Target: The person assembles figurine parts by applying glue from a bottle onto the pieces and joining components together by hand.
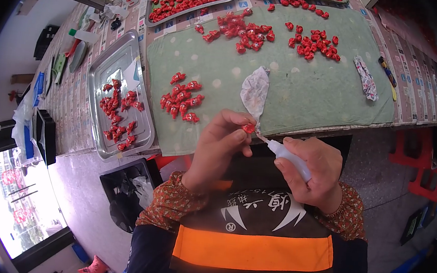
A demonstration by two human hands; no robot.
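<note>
Between the thumb and fingers of my left hand (223, 142) I pinch a small red figurine (248, 129) at the table's near edge. My right hand (312, 169) is wrapped round a white squeeze bottle (292, 160), its thin tip pointing at the figurine. Whether the tip touches it I cannot tell. Just beyond my hands a crumpled whitish cloth (255, 91) lies on the green spotted mat (307, 92). Left of it sits a loose group of red figurines (181, 99); more red figurines (247, 31) are heaped farther back.
A metal tray (95, 103) with several red figurines stands at the left, and a fuller tray (149, 9) at the back. On the right lie a rolled patterned cloth (365, 78) and a dark-and-yellow tool (387, 73). Red stools (425, 177) and a black bin (125, 180) stand below.
</note>
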